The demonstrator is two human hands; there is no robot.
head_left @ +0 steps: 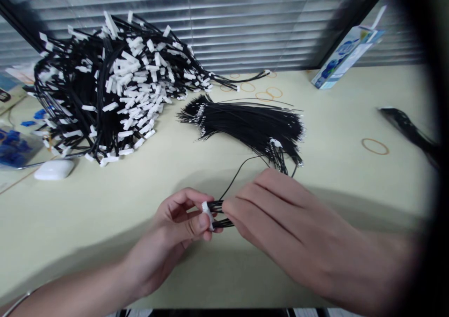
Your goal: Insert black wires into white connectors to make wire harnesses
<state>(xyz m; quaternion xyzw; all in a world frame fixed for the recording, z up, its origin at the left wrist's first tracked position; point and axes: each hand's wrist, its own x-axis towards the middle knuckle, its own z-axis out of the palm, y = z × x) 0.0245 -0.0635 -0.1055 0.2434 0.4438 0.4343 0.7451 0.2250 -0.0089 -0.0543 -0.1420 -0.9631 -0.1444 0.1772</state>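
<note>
My left hand (pixel 185 223) pinches a white connector housing (pixel 208 215) between thumb and fingers, low over the table. Several black wires (pixel 216 206) run out of the connector's right side into my right hand (pixel 277 219), whose fingers are closed round them; its fingertips are partly hidden behind the hand. One thin black wire (pixel 234 179) curves up from there towards a bundle of loose black wires (pixel 245 123) with bare metal terminals at the ends. Beside that bundle's front edge, another white connector (pixel 275 143) with wires shows just beyond my right hand.
A big heap of black cables with white connectors (pixel 136 83) fills the back left. Near it are a white mouse (pixel 54 169) and a bag of blue pieces (pixel 16 146). Rubber bands (pixel 375 146), a drink carton (pixel 342 57) and a black cable bundle (pixel 403 125) lie or stand right.
</note>
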